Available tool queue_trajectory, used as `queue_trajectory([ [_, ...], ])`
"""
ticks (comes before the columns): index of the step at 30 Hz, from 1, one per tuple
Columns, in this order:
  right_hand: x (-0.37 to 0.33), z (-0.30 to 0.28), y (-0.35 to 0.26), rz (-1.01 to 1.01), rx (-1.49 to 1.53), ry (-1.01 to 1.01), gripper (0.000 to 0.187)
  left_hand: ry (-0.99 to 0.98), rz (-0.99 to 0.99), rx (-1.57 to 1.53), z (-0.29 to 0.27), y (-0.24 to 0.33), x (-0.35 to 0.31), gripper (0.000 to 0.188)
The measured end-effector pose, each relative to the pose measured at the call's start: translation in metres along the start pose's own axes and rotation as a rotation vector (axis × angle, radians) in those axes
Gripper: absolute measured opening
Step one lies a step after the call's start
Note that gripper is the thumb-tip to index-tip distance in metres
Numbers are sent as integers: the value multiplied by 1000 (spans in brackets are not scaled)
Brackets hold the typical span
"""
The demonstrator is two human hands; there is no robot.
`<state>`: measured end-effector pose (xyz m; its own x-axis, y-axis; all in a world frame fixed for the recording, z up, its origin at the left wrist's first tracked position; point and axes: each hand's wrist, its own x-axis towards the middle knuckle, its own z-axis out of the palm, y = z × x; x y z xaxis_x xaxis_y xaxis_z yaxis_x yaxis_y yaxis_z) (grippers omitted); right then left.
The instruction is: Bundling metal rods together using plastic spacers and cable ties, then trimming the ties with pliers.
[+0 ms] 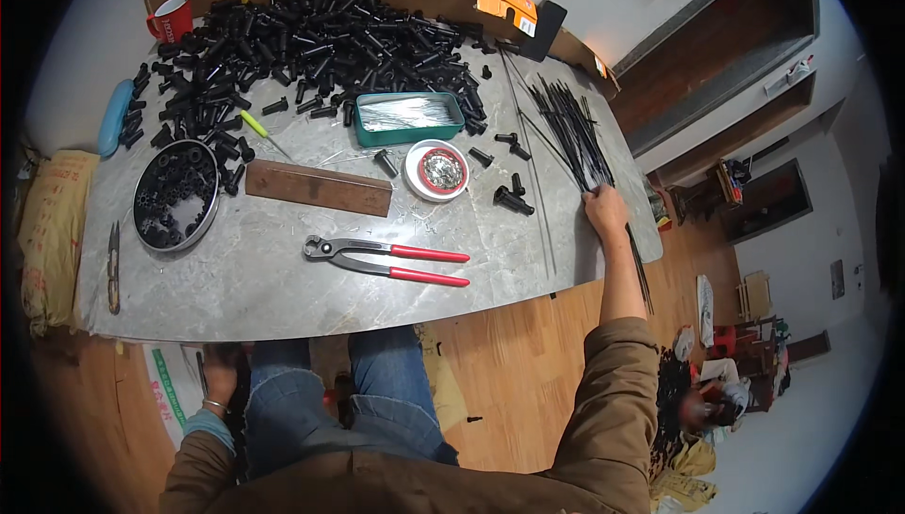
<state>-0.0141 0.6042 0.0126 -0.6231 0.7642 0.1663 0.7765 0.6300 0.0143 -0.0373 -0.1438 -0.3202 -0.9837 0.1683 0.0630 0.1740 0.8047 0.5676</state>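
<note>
At the table's right side my right hand (605,211) is closed on a bundle of long thin black rods (569,128), which fan out toward the back. Some rod ends run on past the hand and over the table's edge. My left hand (222,377) hangs low beside my left knee, below the table's front edge. Its fingers are partly hidden by the edge and too dark to make out. Nearest to the right hand lie several loose black ribbed tubular parts (514,199). Red-handled end-cutting pincers (386,261) rest near the front edge.
A large heap of black tubular parts (330,48) covers the back. Also on the table (255,293) are a metal bowl (139,217), a wooden strip (319,187), a green box of thin pins (407,134), a white dish (415,189), a yellow-handled tool (253,123) and a red cup (170,19).
</note>
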Motion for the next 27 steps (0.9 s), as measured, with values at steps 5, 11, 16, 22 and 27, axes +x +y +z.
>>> queue_trajectory([
  [5,-2,8,-15,-147,-62,69,30,-78,-105,23,-4,-1,-4,54],
  [11,-10,5,-32,-17,110,61,37,-108,-95,-35,-13,5,-7,61],
  [16,-27,-20,-62,46,171,-51,53,-143,-154,-63,-24,9,-10,63],
  [22,-11,-17,-67,58,171,-174,56,-135,-143,-95,-22,-13,-21,63],
  [27,2,-20,-62,-58,306,-226,28,-125,-190,-70,-19,-19,-26,59],
])
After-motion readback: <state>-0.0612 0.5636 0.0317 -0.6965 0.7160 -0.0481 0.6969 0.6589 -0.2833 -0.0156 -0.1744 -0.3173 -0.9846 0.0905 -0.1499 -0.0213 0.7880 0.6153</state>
